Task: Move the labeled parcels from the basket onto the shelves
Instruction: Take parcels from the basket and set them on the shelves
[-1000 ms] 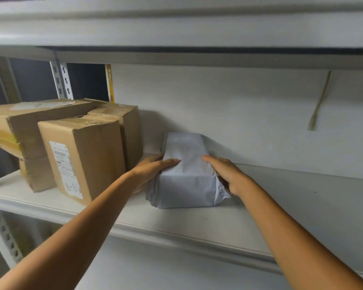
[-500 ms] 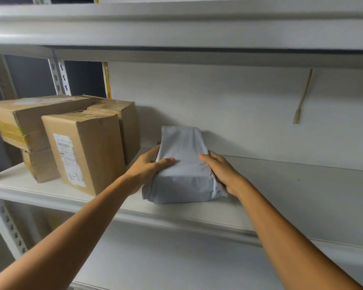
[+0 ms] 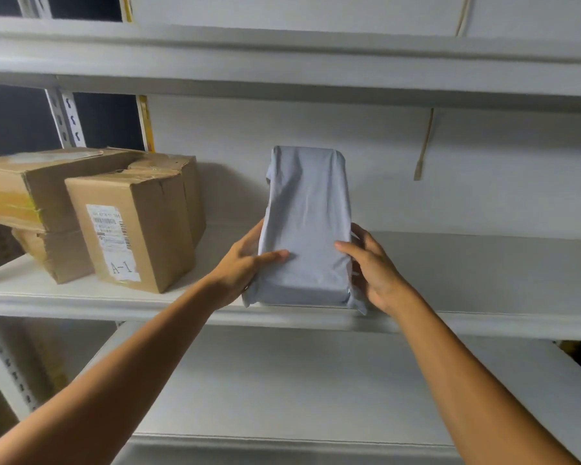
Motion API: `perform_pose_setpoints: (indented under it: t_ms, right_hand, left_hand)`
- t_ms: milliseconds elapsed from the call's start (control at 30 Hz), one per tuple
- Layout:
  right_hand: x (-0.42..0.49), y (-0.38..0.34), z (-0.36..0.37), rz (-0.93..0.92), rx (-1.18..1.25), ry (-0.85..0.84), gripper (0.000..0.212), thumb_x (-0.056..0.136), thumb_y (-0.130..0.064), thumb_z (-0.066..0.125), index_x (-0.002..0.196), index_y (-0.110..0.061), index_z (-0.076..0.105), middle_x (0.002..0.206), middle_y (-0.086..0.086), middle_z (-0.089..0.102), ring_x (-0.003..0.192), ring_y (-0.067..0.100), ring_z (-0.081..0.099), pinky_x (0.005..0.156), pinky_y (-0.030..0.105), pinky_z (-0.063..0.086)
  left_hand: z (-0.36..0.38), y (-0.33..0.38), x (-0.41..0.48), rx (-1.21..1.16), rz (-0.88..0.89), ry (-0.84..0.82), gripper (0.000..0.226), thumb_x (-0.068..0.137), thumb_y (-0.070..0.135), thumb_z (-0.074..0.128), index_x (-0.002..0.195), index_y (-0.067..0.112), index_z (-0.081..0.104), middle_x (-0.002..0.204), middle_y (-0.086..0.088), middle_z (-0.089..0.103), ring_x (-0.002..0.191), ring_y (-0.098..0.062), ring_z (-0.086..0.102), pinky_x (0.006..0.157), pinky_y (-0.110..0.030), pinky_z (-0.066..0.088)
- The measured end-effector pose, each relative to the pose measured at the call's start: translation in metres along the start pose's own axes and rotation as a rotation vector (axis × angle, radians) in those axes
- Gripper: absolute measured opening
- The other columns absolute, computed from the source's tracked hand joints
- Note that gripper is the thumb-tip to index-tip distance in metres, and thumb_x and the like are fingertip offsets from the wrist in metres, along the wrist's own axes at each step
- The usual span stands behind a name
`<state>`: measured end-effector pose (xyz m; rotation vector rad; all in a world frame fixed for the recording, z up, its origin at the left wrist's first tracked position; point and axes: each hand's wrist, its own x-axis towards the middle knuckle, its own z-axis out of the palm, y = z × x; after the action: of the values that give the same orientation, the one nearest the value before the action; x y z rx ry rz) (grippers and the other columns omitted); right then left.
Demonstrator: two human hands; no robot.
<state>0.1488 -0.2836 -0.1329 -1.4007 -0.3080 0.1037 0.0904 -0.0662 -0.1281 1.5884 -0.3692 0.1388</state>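
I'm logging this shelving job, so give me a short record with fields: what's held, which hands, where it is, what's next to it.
held item: grey parcel, stood on end
left hand: grips its left side, thumb across the front
right hand: grips its right side
place: front edge of the middle shelf; whether it rests there is unclear
neighbours: cardboard box marked A-1 to its left, not touching; stacked boxes left of and behind that
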Motion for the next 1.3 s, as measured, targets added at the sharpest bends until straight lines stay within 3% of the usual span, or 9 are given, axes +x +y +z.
perform_pose_setpoints:
  t_ms: [100,300,433,633,733,833,1067,1167,1300]
  right_hand:
    - [-0.02,-0.005,-0.02,0.097,-0.049,-0.008,0.013,0.087,-0.017,0.064,0.101,-0.018,0.063,0.086,0.004,0.069,0.073,0.016,0.065,0.062,0.027,0.049]
    - [-0.072,-0.011,-0.083,0.071,-0.043,0.14,0.038,0.083,-0.029,0.072,0.118,-0.024,0.06,0.104,0.001,0.073,0.091,0.02,0.07,0.063,0.029,0.052]
    - [-0.12,-0.026,-0.139,-0.019,-0.025,0.241,0.038,0.085,-0.021,0.069,0.121,-0.023,0.058,0.1,-0.002,0.073,0.085,0.017,0.069,0.052,0.023,0.05]
    - [-0.213,-0.027,-0.231,-0.086,-0.027,0.413,0.03,0.09,-0.017,0.065,0.118,-0.028,0.061,0.11,-0.007,0.071,0.097,0.008,0.069,0.071,0.024,0.055]
    - [-0.263,-0.024,-0.272,-0.104,-0.034,0.521,0.03,0.091,-0.017,0.063,0.117,-0.031,0.059,0.11,-0.011,0.07,0.096,0.002,0.068,0.073,0.018,0.054]
    - [-0.314,-0.017,-0.307,-0.117,-0.055,0.623,0.036,0.09,-0.021,0.065,0.123,-0.031,0.056,0.117,-0.01,0.067,0.105,0.006,0.065,0.085,0.024,0.053]
    - [-0.429,0.009,-0.356,-0.136,-0.04,0.885,0.038,0.09,-0.015,0.065,0.127,-0.021,0.057,0.121,-0.005,0.067,0.109,0.013,0.065,0.088,0.028,0.054]
    - [-0.478,0.022,-0.364,-0.107,-0.077,1.002,0.035,0.092,-0.018,0.063,0.126,-0.023,0.056,0.116,-0.007,0.068,0.104,0.012,0.067,0.08,0.024,0.056]
    - [-0.545,0.048,-0.367,-0.031,-0.094,1.183,0.039,0.092,-0.023,0.063,0.129,-0.019,0.054,0.12,0.001,0.066,0.107,0.023,0.066,0.088,0.039,0.056]
  left_hand:
    - [0.021,0.001,-0.003,-0.028,-0.033,-0.1,0.069,0.082,0.0,0.068,0.135,0.039,0.046,0.128,0.0,0.063,0.112,-0.022,0.063,0.09,-0.039,0.054]
    - [0.079,-0.005,0.008,0.049,-0.122,-0.245,0.084,0.078,0.007,0.074,0.14,0.047,0.035,0.128,0.001,0.062,0.115,-0.019,0.061,0.092,-0.042,0.053]
    - [0.15,-0.004,0.018,0.007,-0.111,-0.266,0.065,0.087,0.016,0.064,0.141,0.044,0.04,0.128,0.014,0.061,0.117,-0.012,0.059,0.088,-0.034,0.051]
    - [0.278,-0.015,0.007,0.006,0.014,-0.411,0.066,0.088,0.007,0.064,0.145,0.028,0.038,0.141,0.006,0.052,0.129,-0.011,0.049,0.105,-0.036,0.043]
    - [0.344,-0.021,-0.009,-0.048,0.011,-0.463,0.072,0.088,0.002,0.06,0.137,0.044,0.029,0.143,0.001,0.049,0.123,-0.009,0.053,0.092,-0.019,0.048]
    - [0.404,-0.031,-0.025,-0.066,-0.003,-0.51,0.082,0.086,0.006,0.062,0.142,0.043,0.015,0.14,0.007,0.048,0.124,-0.009,0.051,0.089,-0.014,0.047]
    - [0.511,-0.055,-0.068,-0.045,-0.045,-0.794,0.078,0.081,0.029,0.068,0.149,0.029,0.03,0.146,0.017,0.043,0.131,0.0,0.043,0.1,-0.018,0.043]
    - [0.556,-0.074,-0.088,-0.047,-0.1,-0.938,0.074,0.085,0.03,0.068,0.149,0.032,0.03,0.143,0.016,0.047,0.128,-0.003,0.048,0.103,-0.03,0.045]
    - [0.61,-0.1,-0.123,-0.032,-0.205,-1.099,0.085,0.073,0.05,0.076,0.145,0.044,0.032,0.139,0.011,0.05,0.128,-0.013,0.05,0.105,-0.046,0.044]
